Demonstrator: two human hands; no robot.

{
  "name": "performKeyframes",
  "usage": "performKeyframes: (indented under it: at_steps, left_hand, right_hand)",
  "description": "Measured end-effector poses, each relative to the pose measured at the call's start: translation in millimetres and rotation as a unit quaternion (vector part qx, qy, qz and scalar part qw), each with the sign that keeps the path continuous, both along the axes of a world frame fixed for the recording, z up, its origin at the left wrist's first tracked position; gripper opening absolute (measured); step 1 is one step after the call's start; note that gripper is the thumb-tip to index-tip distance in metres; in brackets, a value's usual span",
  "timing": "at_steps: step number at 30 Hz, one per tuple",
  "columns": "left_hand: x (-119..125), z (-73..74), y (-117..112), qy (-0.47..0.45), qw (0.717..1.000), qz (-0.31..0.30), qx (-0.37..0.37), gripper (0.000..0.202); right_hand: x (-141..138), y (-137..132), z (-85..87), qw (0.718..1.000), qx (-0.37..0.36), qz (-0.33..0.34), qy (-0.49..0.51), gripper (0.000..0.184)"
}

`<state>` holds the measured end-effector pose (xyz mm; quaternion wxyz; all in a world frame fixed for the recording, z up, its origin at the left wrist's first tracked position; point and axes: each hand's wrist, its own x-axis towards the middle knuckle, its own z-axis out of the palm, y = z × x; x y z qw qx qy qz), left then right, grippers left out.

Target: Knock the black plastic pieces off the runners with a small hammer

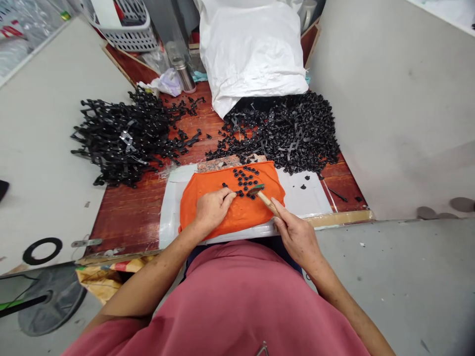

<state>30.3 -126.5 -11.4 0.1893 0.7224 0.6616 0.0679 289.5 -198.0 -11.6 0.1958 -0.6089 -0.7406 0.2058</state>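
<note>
1. Reddish wooden worktop fills the middle of my view, walled in by pale panels on both sides, with a white sack slumped at the far end.
2. Two heaps of black plastic parts flank it: a tangled left heap and a denser right heap spilling out from under the sack.
3. Near the person, an orange cloth lies over a white board, and a cluster of small black pieces sits on the cloth's far part.
4. My left hand rests on the cloth, fingertips pinched on one black piece at the near edge of that cluster.
5. My right hand is closed around a wooden-handled tool, its head just beside the pinched piece (whether it touches, I cannot tell).
6. To do this well, I judge the left fingertips should pin the piece flat while staying clear of the tool's head, and the right hand should work with short, controlled motion so neighbouring pieces are not scattered.
</note>
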Motion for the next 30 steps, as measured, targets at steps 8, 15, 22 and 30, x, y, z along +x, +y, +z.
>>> performKeyframes:
  at_steps: [8, 15, 22, 30]
  left_hand:
    - [3, 0.5, -3, 0.04, 0.999, -0.024, 0.019, 0.038]
    - [4, 1.7, -3, 0.043, 0.999, -0.026, 0.012, 0.038]
    - [3, 0.1, -4, 0.079, 0.994, -0.053, 0.047, 0.039]
    - [5, 3.8, -1, 0.09, 0.995, -0.036, 0.023, 0.043]
  right_hand:
    - [0, 0, 0.5, 1.0, -0.016, -0.008, 0.011, 0.052]
    - [1, -1, -1.1, 1.0, -0.015, -0.01, 0.012, 0.051]
    - [1, 0, -1.7, 0.999, -0.026, -0.005, 0.022, 0.052]
    - [-3, 3, 24.2, 0.999, 0.045, 0.02, 0.017, 0.053]
